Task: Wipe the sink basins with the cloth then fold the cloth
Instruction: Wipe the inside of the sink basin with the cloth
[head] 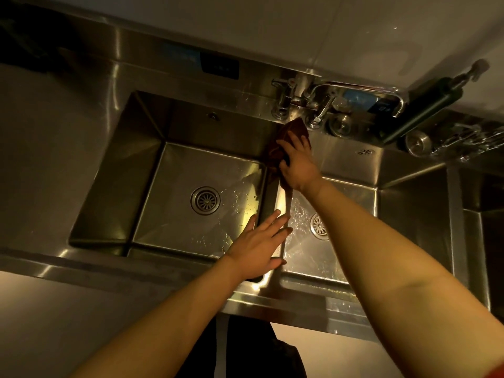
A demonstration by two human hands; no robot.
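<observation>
A steel double sink fills the view. The left basin (174,214) has a round drain, and its floor shows water drops. The right basin (354,203) is partly hidden by my right forearm. A dark reddish-brown cloth (294,130) lies on the far end of the divider (272,195) between the basins, just below the tap. My right hand (297,162) presses flat on the cloth with fingers spread. My left hand (259,244) rests with straight fingers on the near end of the divider and holds nothing.
A chrome tap (327,96) with a long spout stands behind the divider. At the back right are a dark pump bottle (425,107), a steel strainer cup (418,144) and wet clutter. A flat steel counter (41,159) lies to the left.
</observation>
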